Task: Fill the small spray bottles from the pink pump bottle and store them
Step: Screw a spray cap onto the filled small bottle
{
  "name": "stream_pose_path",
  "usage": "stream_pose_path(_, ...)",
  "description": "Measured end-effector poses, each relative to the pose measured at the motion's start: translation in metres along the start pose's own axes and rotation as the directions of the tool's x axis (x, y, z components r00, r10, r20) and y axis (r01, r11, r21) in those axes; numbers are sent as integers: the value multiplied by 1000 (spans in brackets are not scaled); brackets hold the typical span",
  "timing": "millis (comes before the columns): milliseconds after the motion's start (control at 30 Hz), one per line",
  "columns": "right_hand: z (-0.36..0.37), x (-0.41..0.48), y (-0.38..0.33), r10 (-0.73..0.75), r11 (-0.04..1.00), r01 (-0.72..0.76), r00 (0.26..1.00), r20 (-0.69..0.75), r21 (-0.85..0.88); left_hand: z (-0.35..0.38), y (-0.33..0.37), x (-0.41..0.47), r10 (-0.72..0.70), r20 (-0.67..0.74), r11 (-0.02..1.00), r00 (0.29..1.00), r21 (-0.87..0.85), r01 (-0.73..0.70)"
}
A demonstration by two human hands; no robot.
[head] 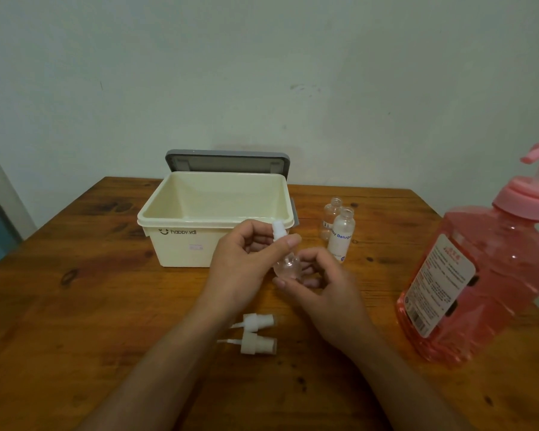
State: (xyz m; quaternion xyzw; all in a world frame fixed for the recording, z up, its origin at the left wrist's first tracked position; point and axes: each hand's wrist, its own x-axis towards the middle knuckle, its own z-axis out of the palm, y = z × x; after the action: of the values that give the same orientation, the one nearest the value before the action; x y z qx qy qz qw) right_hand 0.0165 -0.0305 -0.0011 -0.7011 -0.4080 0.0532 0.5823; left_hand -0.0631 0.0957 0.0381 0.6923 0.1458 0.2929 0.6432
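Note:
Over the table's middle I hold a small clear spray bottle (286,265) between both hands. My left hand (243,265) pinches its white spray top (278,232). My right hand (321,293) curls round the bottle's body from below. Two more small bottles (341,236) stand uncapped to the right of the box, one clear and one with a white label. Two loose white spray heads (257,332) lie on the table near my left wrist. The large pink pump bottle (479,275) stands at the right, full of pink liquid.
A cream storage box (175,244) stands open behind my hands, its grey lid (227,161) leaning against the wall. The wooden table (91,321) ends near the pump bottle at the right. A pale wall rises behind.

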Motion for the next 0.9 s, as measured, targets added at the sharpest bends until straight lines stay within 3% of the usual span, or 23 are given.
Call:
stream_pose_path(333, -3, -2, -6, -40, 999, 40, 998, 47, -1, -13, 3, -1, 42, 223, 999, 974, -2, -43)
stream_pose_path(533, -2, -3, -8, -43, 999, 43, 997, 70, 11, -9, 3, -1, 64, 166, 997, 984, 26, -69)
stream_pose_path(767, -2, -2, -7, -25, 999, 22, 997, 72, 49, -11, 2, -1, 53, 233, 999, 971, -3, -54)
stream_pose_path(900, -1, -2, -7, -21, 999, 17, 996, 85, 47, -7, 1, 0, 62, 173, 998, 983, 3, -63)
